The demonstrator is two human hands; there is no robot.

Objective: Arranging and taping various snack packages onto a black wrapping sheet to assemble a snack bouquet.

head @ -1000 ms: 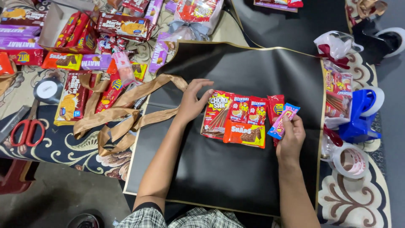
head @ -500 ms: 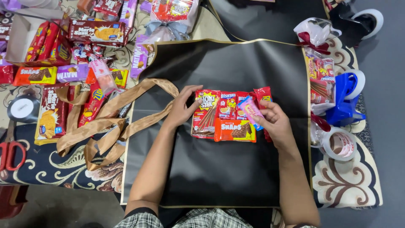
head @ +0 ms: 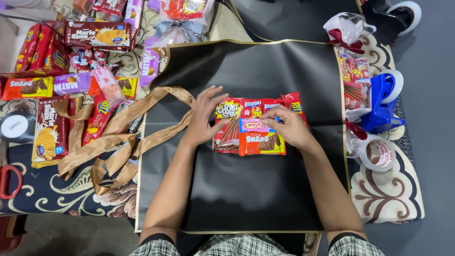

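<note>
A cluster of snack packets (head: 239, 135) lies in the middle of a black wrapping sheet (head: 246, 194) with a gold edge. My left hand (head: 204, 115) rests flat on the cluster's left side, fingers spread, touching a red and yellow chocolate-stick packet (head: 227, 127). My right hand (head: 289, 125) presses a small pink packet (head: 255, 124) down on top of the cluster, above an orange chocolate packet (head: 260, 143). A red packet (head: 296, 105) pokes out behind my right hand.
A tan ribbon (head: 118, 137) loops at the sheet's left edge. Many more snack packets (head: 71, 71) lie at the left. A blue tape dispenser (head: 381, 102) and a tape roll (head: 377, 152) sit at the right. Red scissors (head: 7, 182) lie at far left.
My right hand carried the small pink packet from the cluster's right edge onto its middle. My left hand stayed on the left side.
</note>
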